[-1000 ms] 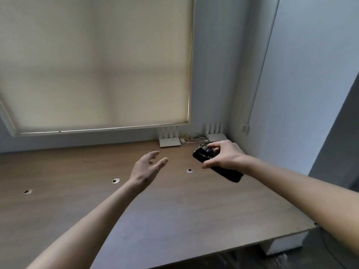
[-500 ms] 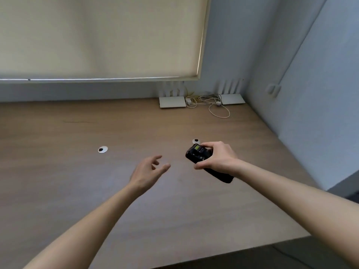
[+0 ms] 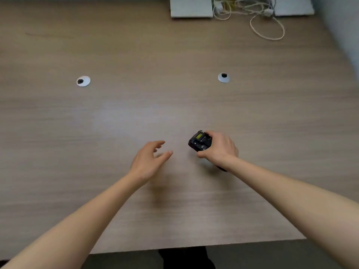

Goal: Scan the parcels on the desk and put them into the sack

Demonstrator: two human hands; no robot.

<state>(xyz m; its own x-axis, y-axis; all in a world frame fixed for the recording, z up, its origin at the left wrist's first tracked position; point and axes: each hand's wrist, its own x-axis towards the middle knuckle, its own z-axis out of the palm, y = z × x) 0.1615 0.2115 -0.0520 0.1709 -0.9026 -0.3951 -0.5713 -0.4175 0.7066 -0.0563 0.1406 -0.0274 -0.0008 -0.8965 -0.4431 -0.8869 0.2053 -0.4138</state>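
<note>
Wood-grain desk (image 3: pixel 97 152) fills nearly the whole view, its near edge crossing the bottom with dark floor beyond it. Over the middle of the desk, nearer the near edge than the far one, the right hand (image 3: pixel 220 150) is wrapped around a black handheld scanner (image 3: pixel 200 141), whose small yellow-green screen faces up and whose head points toward the far left. The left hand (image 3: pixel 149 160) hovers just beside it, empty, fingers loosely spread and slightly curled. Two round white cable grommets (image 3: pixel 83 81) (image 3: pixel 224 77) sit flush in the desk farther back. Along the far edge lie two flat white devices (image 3: pixel 191 7) with a tangle of pale cords (image 3: pixel 266 26) at the far right corner.
</note>
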